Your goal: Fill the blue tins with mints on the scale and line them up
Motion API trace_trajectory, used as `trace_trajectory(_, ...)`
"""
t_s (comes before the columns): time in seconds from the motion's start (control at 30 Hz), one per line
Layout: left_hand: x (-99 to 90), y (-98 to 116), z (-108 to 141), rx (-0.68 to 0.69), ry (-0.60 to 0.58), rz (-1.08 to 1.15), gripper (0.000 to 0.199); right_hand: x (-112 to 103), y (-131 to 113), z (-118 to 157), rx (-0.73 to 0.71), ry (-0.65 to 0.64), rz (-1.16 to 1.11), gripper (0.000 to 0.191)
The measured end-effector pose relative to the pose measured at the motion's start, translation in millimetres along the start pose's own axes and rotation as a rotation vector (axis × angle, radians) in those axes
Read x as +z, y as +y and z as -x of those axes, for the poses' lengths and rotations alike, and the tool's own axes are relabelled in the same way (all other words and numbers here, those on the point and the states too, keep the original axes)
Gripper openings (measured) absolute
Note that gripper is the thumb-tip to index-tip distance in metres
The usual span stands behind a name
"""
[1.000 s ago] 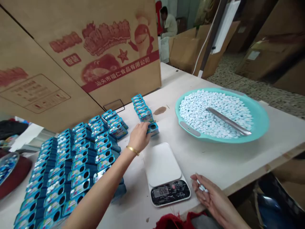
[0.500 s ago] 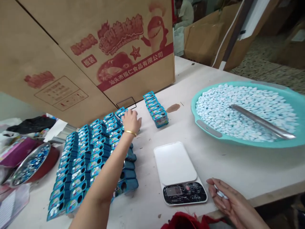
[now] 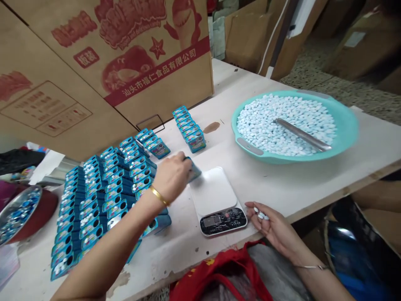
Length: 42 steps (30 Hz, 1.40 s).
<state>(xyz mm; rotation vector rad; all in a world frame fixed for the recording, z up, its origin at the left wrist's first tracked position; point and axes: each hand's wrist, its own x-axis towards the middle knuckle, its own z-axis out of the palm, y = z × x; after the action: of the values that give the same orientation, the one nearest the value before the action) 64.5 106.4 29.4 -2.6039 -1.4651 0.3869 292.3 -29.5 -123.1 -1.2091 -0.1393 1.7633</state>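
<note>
My left hand, with a gold bangle at its wrist, grips a small blue box at the far left edge of the kitchen scale. The hand covers much of this box, and I cannot tell whether it touches the scale. Palm up beside the scale's display, my right hand has its fingers curled around a few pale candies. Rows of open blue boxes stand to the left, some with candies on top. Behind my left hand is a shorter group of blue boxes.
A turquoise basin of pale candies stands at the right, a metal scoop lying in it. Another row of blue boxes sits before a large carton. A red bowl with shiny blue pieces is at the far left.
My left hand has left the back of the rows and moved right toward the scale, bringing a blue box. My right hand still holds candies. The view has shifted.
</note>
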Motion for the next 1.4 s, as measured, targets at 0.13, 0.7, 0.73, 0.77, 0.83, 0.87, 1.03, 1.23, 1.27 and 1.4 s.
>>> trace_trajectory(0.13,-1.0,55.2,1.1,0.201,-0.020,0.037,0.016,-2.4,-1.9,3.1,-0.019,-0.031,-0.016,0.020)
trace_trajectory(0.7,25.2,29.8,99.3,-0.093,0.242,0.690,0.019,-17.5,-29.8,30.2,0.158,-0.040,0.190,0.024)
trace_trajectory(0.73,36.3,32.0,109.4,-0.119,0.213,0.720,0.019,-17.2,-32.6,29.9,0.174,-0.072,0.252,0.024)
trace_trajectory(0.77,47.7,34.9,118.4,-0.144,0.181,0.750,0.019,-16.7,-35.6,29.1,0.178,-0.101,0.307,0.024)
trace_trajectory(0.83,69.3,42.0,132.9,-0.179,0.121,0.811,0.019,-14.6,-43.5,27.0,0.163,-0.132,0.396,0.025)
trace_trajectory(0.87,78.7,45.8,138.6,-0.192,0.095,0.841,0.019,-12.3,-48.5,26.1,0.147,-0.138,0.433,0.026)
trace_trajectory(1.03,105.4,60.1,152.4,-0.203,-0.012,0.944,0.018,19.9,-81.9,26.7,0.041,-0.162,0.618,0.029)
trace_trajectory(1.23,110.0,61.9,151.5,-0.172,-0.021,0.982,0.017,86.9,-113.0,33.8,-0.152,-0.272,0.892,0.030)
trace_trajectory(1.27,110.8,61.2,151.6,-0.167,-0.005,0.986,0.017,96.1,-115.4,33.8,-0.177,-0.308,0.939,0.028)
trace_trajectory(1.4,114.5,59.4,151.4,-0.147,0.075,1.006,0.015,117.2,-118.3,27.0,-0.164,-0.414,1.008,0.023)
